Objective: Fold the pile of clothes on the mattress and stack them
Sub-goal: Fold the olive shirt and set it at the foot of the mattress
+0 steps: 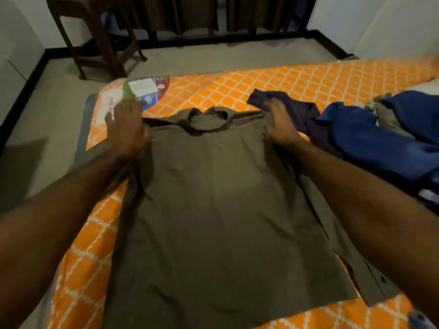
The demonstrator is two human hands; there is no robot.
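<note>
So the left hand [126, 131] is lying flat with relaxed fingers on the left shoulder of an olive-brown collared shirt [221, 210] spread back-side up on the orange patterned mattress [308, 79], and the right hand [281, 125] rests the same way on the right shoulder, neither one pinching anything. Fabric looks thin, light and floppy, so I'd take it at the shoulder seams. The unfolded pile [380, 138] of blue and dark clothes sits just right of the shirt.
</note>
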